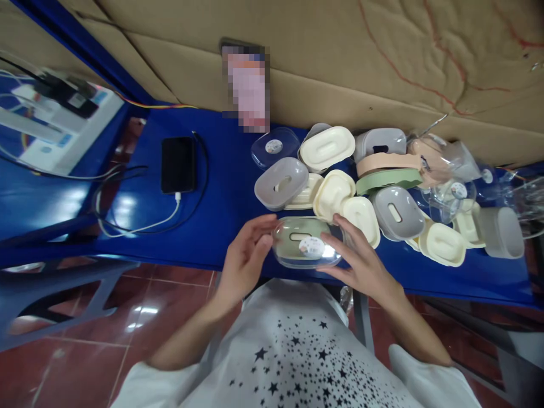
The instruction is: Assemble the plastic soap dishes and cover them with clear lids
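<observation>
Near the front edge of the blue table, a clear plastic lid (334, 262) with an oval white sticker lies over a green oval soap dish (285, 247) with a slot in its middle. My left hand (246, 258) is at the lid's left end, its curled fingers and thumb against the rim. From the right, my right hand (361, 260) grips the lid, fingers apart over its top and edge. Just beyond lie a grey slotted dish (272, 195) and cream trays (327, 195). Whether the lid is fully seated on the green dish I cannot tell.
More grey, cream, peach and green plastic parts (389, 180) are heaped to the right, beside clear lids and wrappers. A black phone-like device (177, 164) with a white cable lies left. Farther left stands a white power strip (70, 133). Brown cardboard (318, 96) lines the back.
</observation>
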Demonstrator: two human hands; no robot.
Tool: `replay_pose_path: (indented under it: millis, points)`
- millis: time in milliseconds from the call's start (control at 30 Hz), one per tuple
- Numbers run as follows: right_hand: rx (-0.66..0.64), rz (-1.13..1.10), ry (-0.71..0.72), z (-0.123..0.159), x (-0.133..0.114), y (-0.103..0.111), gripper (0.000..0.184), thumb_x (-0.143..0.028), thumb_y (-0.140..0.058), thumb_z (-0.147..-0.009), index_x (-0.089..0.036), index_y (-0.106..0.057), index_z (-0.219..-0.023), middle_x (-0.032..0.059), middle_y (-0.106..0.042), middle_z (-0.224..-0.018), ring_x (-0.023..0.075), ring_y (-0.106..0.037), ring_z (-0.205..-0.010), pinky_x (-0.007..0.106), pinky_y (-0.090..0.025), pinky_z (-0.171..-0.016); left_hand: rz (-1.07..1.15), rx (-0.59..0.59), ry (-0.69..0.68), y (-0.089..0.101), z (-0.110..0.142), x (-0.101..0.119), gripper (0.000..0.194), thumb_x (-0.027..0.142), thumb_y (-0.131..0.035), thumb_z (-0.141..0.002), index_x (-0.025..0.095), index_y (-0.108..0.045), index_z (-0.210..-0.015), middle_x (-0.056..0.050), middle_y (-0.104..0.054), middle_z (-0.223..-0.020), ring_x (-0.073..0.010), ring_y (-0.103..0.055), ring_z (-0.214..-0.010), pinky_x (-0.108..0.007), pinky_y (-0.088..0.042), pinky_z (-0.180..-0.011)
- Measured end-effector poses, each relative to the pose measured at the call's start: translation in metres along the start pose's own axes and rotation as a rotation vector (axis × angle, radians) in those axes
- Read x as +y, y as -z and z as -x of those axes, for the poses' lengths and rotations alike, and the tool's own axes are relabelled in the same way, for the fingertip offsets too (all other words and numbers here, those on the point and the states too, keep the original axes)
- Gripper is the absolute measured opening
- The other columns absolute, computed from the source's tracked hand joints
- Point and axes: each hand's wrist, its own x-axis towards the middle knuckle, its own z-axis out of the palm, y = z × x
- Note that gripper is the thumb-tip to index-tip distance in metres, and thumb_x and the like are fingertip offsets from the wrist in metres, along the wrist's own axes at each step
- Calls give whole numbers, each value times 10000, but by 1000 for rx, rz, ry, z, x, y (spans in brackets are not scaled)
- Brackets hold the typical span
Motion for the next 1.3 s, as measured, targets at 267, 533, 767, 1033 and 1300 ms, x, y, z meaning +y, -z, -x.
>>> replay_pose_path:
  millis: [267, 533, 767, 1033, 1300]
  points:
    - [-28, 134, -68, 1, 2, -28, 875, -494, -697, -1038, -347, -228, -1762, 160, -467, -1698, 389, -432, -1596, 670, -412, -1278, -672, -241, -452, 9, 10, -27, 846, 495, -791, -967, 319, -353, -1669, -193, -344, -1733, -393, -384, -1630, -629, -464, -1273]
    - [9, 146, -67, 0, -2, -39, 899, -492, -686, -1049, -294, -195, -1775, 196, -540, -1616, 385, -533, -1506, 606, -542, -1178, -690, -240, -447, 15, 3, -38, 761, 392, -795, -983, 335, -410, -1638, -168, -470, -1659, -348, -528, -1539, -574, -538, -1223]
    - [-38, 190, 50, 4, -2, -45, 795, -302, -692, -1064, -435, -286, -1735, 60, -471, -1717, 374, -306, -1659, 629, -459, -1274, -692, -250, -545, 26, 4, -46, 727, 364, -796, -979, 312, -436, -1609, -190, -474, -1631, -322, -573, -1500, -523, -607, -1152]
    - [-40, 195, 54, 5, -4, -45, 807, -319, -693, -1066, -397, -273, -1750, 72, -487, -1707, 362, -305, -1665, 586, -491, -1273, -709, -232, -554, 19, 5, -46, 749, 317, -836, -952, 244, -448, -1588, -230, -398, -1696, -381, -494, -1559, -564, -589, -1171]
    - [-38, 171, 72, -2, -21, -62, 973, -441, -679, -1060, -286, -53, -1789, 104, -147, -1845, 403, -44, -1716, 711, -309, -1337, -904, -194, -666, 51, 13, -38, 566, 244, -837, -941, 299, -579, -1441, -135, -592, -1528, -391, -448, -1585, -612, -556, -1190]
